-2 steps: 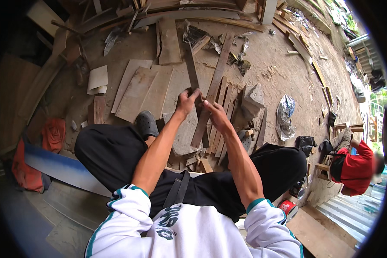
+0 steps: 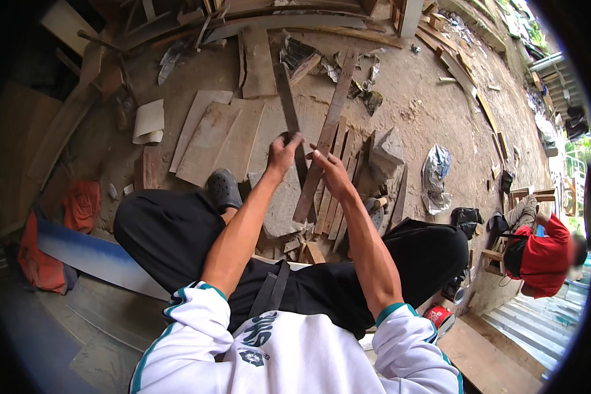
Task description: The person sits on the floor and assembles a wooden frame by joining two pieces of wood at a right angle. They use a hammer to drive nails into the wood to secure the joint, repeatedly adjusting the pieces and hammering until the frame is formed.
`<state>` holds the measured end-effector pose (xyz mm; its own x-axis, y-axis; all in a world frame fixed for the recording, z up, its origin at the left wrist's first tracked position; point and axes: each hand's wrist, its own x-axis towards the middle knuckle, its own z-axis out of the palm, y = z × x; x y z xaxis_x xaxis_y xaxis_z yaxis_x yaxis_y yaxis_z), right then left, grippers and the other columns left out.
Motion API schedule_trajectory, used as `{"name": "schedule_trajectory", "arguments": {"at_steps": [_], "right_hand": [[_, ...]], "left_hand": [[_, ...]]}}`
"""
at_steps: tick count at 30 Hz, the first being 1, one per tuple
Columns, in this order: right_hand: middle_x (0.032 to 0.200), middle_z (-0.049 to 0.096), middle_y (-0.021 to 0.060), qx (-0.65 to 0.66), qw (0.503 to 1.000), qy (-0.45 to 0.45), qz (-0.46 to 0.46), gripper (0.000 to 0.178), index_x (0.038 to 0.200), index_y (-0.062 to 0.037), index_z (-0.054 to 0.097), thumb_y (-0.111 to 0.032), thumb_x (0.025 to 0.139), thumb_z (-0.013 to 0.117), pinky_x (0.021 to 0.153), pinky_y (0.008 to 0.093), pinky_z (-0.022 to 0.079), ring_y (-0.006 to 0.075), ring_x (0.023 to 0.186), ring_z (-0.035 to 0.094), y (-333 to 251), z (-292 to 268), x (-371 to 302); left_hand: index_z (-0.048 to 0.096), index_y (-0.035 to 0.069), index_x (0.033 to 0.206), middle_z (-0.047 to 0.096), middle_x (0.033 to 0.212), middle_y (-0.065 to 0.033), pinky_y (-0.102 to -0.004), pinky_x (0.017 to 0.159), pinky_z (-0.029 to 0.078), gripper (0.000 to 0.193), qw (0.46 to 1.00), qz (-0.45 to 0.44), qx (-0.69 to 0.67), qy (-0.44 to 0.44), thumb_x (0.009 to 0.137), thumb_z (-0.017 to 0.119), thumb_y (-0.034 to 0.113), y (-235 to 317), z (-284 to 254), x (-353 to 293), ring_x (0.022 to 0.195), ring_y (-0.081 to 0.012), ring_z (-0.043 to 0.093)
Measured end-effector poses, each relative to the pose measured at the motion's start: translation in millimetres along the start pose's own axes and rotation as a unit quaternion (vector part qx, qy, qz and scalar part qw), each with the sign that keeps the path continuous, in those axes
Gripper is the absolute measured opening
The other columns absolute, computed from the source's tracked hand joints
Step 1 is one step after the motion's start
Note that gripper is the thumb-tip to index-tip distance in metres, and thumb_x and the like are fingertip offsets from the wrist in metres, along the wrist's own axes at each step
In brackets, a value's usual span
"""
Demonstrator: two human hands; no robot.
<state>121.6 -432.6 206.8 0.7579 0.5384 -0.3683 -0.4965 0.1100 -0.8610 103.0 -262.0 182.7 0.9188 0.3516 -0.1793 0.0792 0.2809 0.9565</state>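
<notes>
My left hand [image 2: 282,156] is closed around the middle of a dark narrow wooden strip [image 2: 287,98], which slants up and away from me. In my right hand [image 2: 331,174] is a longer reddish-brown wooden strip [image 2: 335,105], tilted the other way, with the thumb lying across it. The two strips come close together between my hands, above a pale stone slab [image 2: 279,217]. Part of the dark strip is hidden behind my left fingers. Whether the strips touch, I cannot tell.
Several thin wooden strips [image 2: 338,171] and a grey stone block [image 2: 386,152] lie by my right hand. Flat boards [image 2: 210,141] rest on the dirt floor to the left. Crumpled foil [image 2: 437,177] sits at the right. Farther right is a person in red [image 2: 548,256].
The dark strip in my left hand has turned slightly, showing more of its broad face, its far end shifting left. My right fingers have moved a little apart from my left hand.
</notes>
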Motion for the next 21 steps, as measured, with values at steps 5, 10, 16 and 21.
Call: {"name": "schedule_trajectory", "arguments": {"at_steps": [5,10,16,21], "right_hand": [[0.094,0.063,0.0038,0.068,0.997,0.021,-0.007,0.027,0.113,-0.0075,0.055,-0.028,0.097,0.061,0.071,0.0347,0.055,0.0174,0.083,0.063,-22.4,-25.3,-0.5],[0.09,0.057,-0.003,-0.062,0.99,0.112,-0.067,0.031,0.12,-0.007,0.054,-0.025,0.096,0.062,0.058,0.0236,0.045,0.0056,0.07,0.052,-33.9,-38.8,-1.2],[0.059,0.054,0.0036,-0.039,0.989,0.131,0.052,0.04,0.096,-0.0067,0.059,-0.044,0.1,0.046,0.047,0.0283,0.042,0.0149,0.049,0.052,-50.0,-8.0,-8.0],[0.067,0.059,0.0032,-0.126,0.975,0.156,-0.096,0.036,0.09,-0.0049,0.061,-0.038,0.099,0.052,0.054,0.0274,0.042,0.0106,0.058,0.052,-23.4,-32.6,7.7]], "left_hand": [[0.06,0.007,0.095,0.064,0.084,-0.0022,-0.0283,0.065,0.048,0.027,0.991,-0.012,-0.039,0.124,0.097,0.057,0.034,10.8,-20.0,7.7,0.07,-0.0137,0.063],[0.06,0.006,0.095,0.061,0.081,-0.0046,-0.0299,0.059,0.048,0.041,0.982,-0.086,-0.1,0.138,0.097,0.052,0.045,33.0,-28.7,11.7,0.068,-0.0159,0.062],[0.059,0.009,0.097,0.061,0.08,-0.0052,-0.0306,0.059,0.048,0.048,0.97,-0.105,-0.165,0.145,0.095,0.049,0.056,43.1,-31.9,10.4,0.063,-0.0173,0.059],[0.057,0.015,0.105,0.063,0.089,-0.0046,-0.033,0.061,0.048,0.042,0.96,-0.102,-0.247,0.085,0.094,0.049,0.054,61.7,-20.3,4.9,0.068,-0.018,0.059]]}}
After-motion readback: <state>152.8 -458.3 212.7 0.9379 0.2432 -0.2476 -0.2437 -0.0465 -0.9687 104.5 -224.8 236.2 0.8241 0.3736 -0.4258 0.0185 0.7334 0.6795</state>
